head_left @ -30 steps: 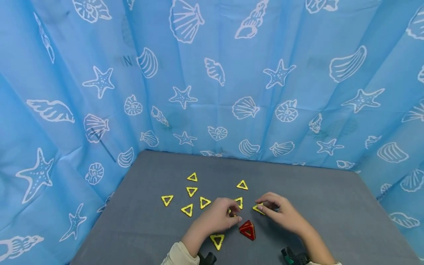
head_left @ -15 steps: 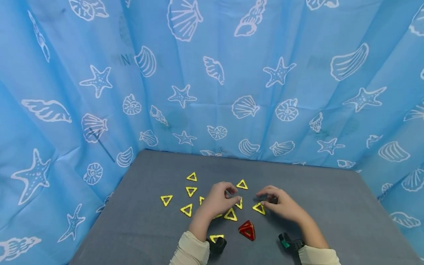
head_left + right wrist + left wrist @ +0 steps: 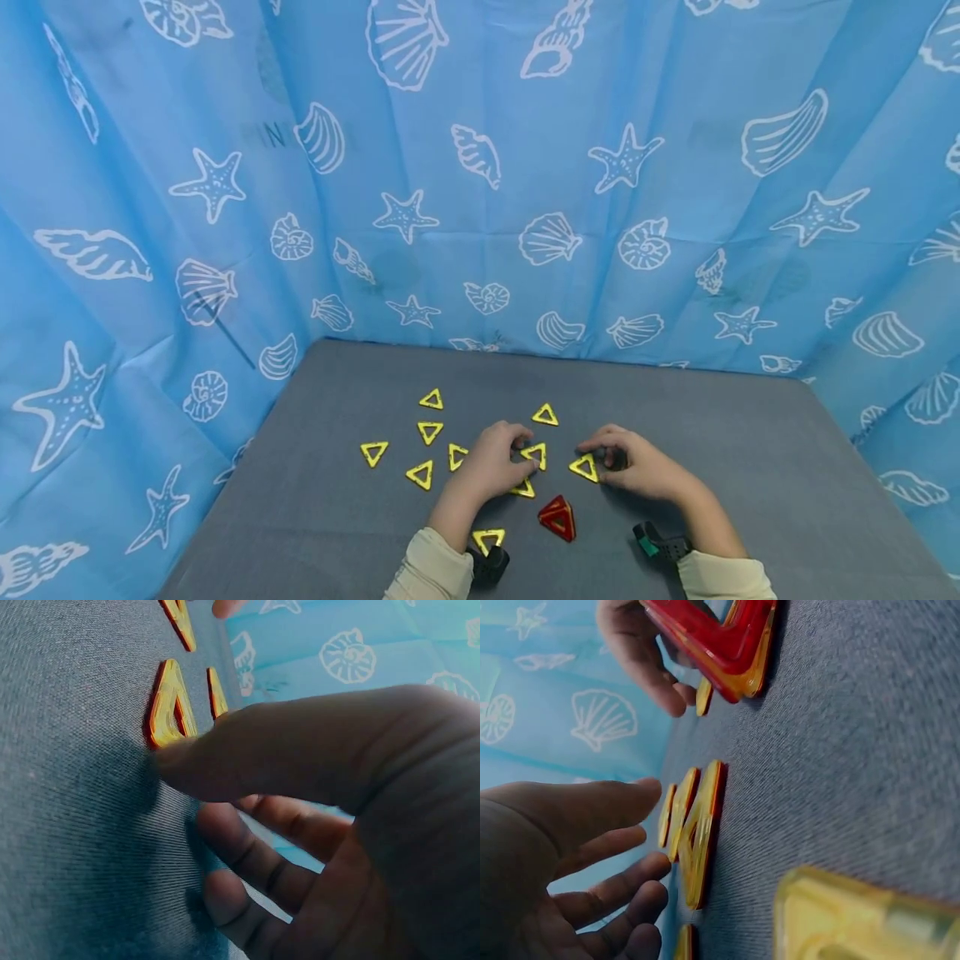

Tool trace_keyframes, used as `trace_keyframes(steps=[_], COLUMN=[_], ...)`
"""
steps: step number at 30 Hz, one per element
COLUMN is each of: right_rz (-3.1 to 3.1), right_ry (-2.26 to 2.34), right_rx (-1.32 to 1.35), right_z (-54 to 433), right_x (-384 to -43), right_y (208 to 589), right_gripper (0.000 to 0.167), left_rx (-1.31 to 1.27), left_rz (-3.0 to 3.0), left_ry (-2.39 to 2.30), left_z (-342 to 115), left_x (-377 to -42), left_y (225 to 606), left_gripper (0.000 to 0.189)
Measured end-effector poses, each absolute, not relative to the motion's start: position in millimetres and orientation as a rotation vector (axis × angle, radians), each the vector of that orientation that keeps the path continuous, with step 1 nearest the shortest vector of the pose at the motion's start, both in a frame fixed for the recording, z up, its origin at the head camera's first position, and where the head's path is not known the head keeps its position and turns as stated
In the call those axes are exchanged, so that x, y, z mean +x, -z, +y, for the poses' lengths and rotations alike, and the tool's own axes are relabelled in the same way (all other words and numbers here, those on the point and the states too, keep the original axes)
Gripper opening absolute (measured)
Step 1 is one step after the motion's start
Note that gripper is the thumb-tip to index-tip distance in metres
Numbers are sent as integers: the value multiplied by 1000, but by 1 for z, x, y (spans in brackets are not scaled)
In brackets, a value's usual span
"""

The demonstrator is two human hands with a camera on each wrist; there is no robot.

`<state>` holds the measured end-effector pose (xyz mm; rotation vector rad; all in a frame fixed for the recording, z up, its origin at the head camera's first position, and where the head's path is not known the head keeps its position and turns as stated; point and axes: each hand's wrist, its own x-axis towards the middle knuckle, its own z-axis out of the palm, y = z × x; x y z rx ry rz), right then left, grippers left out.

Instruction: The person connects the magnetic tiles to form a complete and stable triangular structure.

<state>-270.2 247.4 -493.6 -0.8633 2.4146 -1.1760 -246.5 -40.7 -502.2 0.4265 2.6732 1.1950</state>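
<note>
Yellow triangular magnetic tiles lie flat on the grey cloth. My left hand (image 3: 491,462) hovers over one yellow tile (image 3: 542,451) in the head view, fingers loosely bent, thumb by the tile's near edge. Another tile (image 3: 522,492) is partly hidden under this hand. In the left wrist view the thumb and fingers stand apart, close to a row of tiles (image 3: 702,836). My right hand (image 3: 648,471) is beside a yellow tile (image 3: 584,478); in the right wrist view its thumb (image 3: 225,761) meets the corner of that tile (image 3: 166,724), other fingers relaxed.
A red triangular piece (image 3: 557,518) sits between the forearms. A yellow tile (image 3: 480,534) lies by the left wrist's black camera (image 3: 491,568). Several more tiles, such as one at the left (image 3: 373,453), are spread beyond. A blue shell-patterned curtain (image 3: 480,208) stands behind the table.
My left hand has moved away from the near tile, forward to the tile beyond it. My right hand's fingers have loosened around its tile, which lies nearly where it was.
</note>
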Motion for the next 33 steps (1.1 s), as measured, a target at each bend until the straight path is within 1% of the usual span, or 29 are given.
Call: trace_keyframes(steps=[3,7,15,18,27,33], right_rz=[2408,2406,2454,2476,2485,2537], right_ry=[1157,1140,1137,1120,1147,1178], right_rx=[-826,-776,-737,-721,-713,-705], right_z=[246,244,242,241,239,237], right_x=[-269,-267,-266,-267,-270,-271], right_y=[494,496,496,497,500,501], right_gripper=[42,41,23,19,23,22], left_rx=[436,451,437,431,420,430], left_rz=[2683,2722,2772,2777,2780,2772], left_ry=[-1152,-1090,-1045,-1038,-1053,-1058], left_z=[-39,-37,-37,-37,-34,-29], left_x=[-246,-246,-246,-246,-242,-240], left_y=[504,507,508,508,508,506], left_gripper=[42,44,27,21,19,21])
